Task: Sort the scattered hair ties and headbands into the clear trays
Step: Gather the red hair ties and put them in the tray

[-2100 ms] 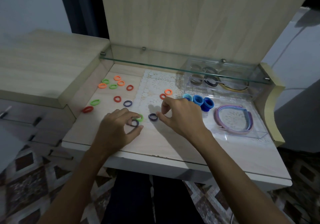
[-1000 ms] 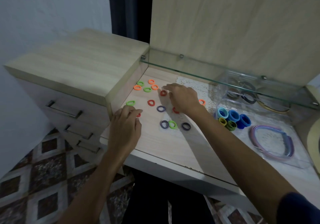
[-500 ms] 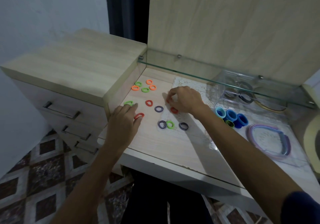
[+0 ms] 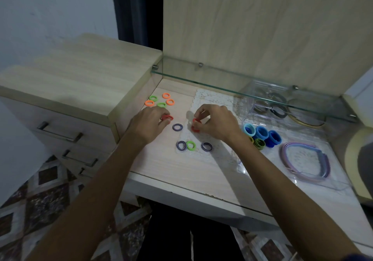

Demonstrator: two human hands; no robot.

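Fingers of left hand (image 4: 148,125) and right hand (image 4: 215,124) each pinch red hair ties (image 4: 167,117); no writing legible.

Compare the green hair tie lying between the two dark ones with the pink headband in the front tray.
The green hair tie is a small closed ring; the pink headband is a far larger open arc. The green hair tie lies loose on the tabletop; the pink headband already sits inside a clear tray. Neither is touched by the hands.

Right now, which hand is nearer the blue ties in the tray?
Right. The right hand sits just left of the blue ties; the left hand is farther left, beyond the right hand.
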